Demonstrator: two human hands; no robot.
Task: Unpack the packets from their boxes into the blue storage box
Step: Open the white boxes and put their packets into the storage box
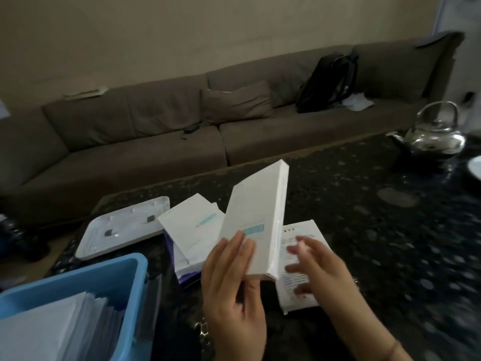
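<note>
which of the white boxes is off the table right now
The tall white box with the teal label, held upright by the left hand. The other boxes lie stacked on the table behind it.

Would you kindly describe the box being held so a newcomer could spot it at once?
Start at the blue storage box at the near left of the dark table. Just right of it, the left hand grips a slim white box. Unlike the packs lying flat, it is raised and tilted.
</note>
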